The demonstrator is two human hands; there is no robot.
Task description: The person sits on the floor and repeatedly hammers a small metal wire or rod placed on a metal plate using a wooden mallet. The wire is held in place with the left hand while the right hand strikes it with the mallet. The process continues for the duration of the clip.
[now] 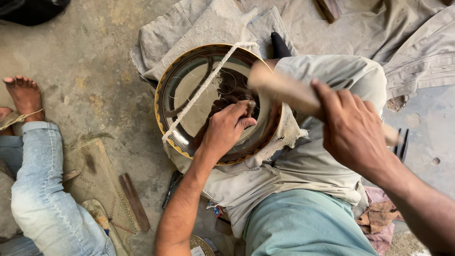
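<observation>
The left hand [226, 129] is pinching a small punch [250, 108] upright against the inside of a round metal plate [189, 99], closed around it. The right hand [353, 130] is gripping a wooden mallet [284, 90], raised above the punch. The plate is resting on the person's cloth-covered lap, and a rope [204, 87] is crossing it, apparently holding it steady. Another person's bare foot [24, 95] is lying on the floor nearby.

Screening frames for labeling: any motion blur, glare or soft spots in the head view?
Head view: the wooden mallet in the right hand is smeared by motion blur; the left hand pinching a small punch is sharp. The round metal tray mirrors dark reflections, no blown glare. Light is soft and even, shadows faint. Wide-angle stretch at the edges.
</observation>
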